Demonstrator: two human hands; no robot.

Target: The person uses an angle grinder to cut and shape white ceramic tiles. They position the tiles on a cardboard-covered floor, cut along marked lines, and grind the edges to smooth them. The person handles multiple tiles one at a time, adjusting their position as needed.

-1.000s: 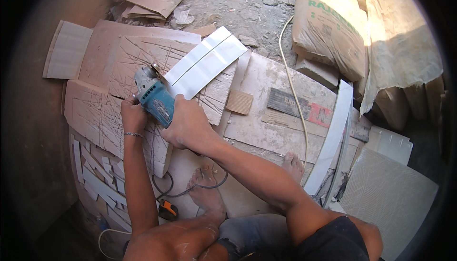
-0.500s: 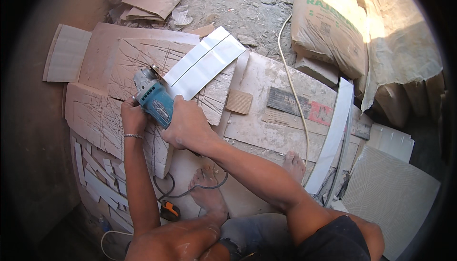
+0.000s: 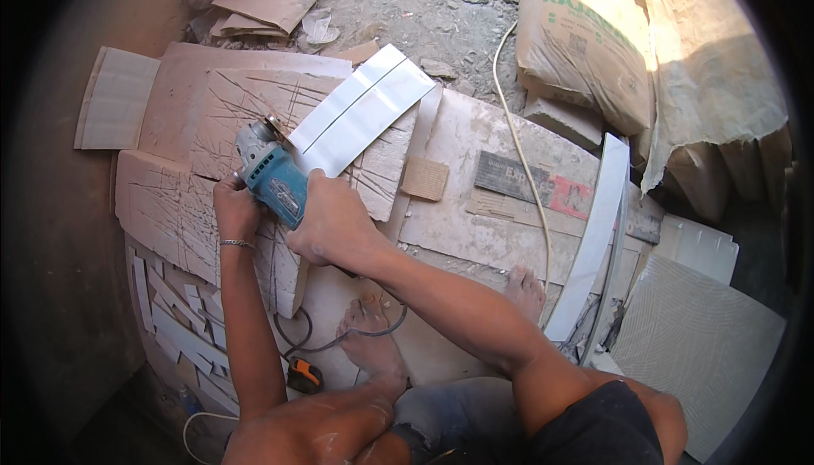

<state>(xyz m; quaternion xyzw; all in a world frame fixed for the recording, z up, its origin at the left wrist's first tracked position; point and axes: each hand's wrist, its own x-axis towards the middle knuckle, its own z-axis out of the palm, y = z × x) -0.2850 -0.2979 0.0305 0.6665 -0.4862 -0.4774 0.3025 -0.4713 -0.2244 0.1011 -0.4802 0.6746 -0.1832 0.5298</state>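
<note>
A: Head view: held how, and where?

B: Shows, left of centre, an angle grinder [image 3: 284, 187] above a pale slab [image 3: 233, 113]; wraps the right hand [image 3: 335, 223] around the rear of the blue body and curls the left hand [image 3: 236, 211] beside the metal head, probably to resist twisting; hides most of the left fingertips, so leaves their exact grip uncertain

A: And why rest a white tile [image 3: 360, 117] there?

B: Likely uses the slab as backing; lays the tile aslant across it, with the disc [image 3: 275, 126] at the tile's left edge; does not reveal whether touching or just apart

A: Materials and shapes?

B: Note glossy, oblong tile, marked lengthwise by one straight dark line; compare thick, chalky slab, crisscrossed with dark scores; see also narrow white offcuts [image 3: 142, 295] at lower left, ribbed brown cardboard [image 3: 425, 178] right of the slab, and a plump paper sack [image 3: 585, 50] at upper right
</note>
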